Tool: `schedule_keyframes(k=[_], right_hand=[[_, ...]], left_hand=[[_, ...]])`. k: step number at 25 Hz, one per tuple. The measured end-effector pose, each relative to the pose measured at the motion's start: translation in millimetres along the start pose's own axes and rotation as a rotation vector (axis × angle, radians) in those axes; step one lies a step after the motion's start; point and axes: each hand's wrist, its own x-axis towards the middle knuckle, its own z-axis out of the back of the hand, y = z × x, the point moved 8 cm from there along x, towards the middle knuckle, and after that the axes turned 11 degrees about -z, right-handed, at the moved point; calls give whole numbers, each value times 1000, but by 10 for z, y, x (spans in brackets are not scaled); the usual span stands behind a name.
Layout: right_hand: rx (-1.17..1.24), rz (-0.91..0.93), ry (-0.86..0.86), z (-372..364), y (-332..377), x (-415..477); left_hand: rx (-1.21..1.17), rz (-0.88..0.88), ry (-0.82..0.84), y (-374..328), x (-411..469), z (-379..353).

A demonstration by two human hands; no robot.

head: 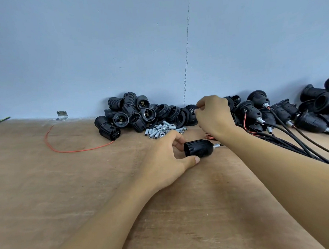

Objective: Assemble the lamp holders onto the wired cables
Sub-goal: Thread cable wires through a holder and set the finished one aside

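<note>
Wired holders (254, 114), back right corner of desk (86, 185): seemingly done. Loose shells (132, 112), back edge: pending. Left hand (161, 158) gripping lamp holder (198, 148); right hand (214, 114) pinching ring (192, 110).

No readable text, labels, brands or numbers anywhere in view. Anything moulded inside the lamp holders (119, 120) by the surface's far edge is too small to make out.
</note>
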Motion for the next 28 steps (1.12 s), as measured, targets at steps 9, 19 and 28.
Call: schedule_keyframes(k=[9,19,28], right_hand=[[341,154,35,345,260,-306],[360,301,278,221,181,-998],[-284,334,392,150,-183,-832]], left_hand=[[-63,53,-86,6,4,49],[-674,126,-214,-17,25,152],[-902,221,-237,108,27,98]])
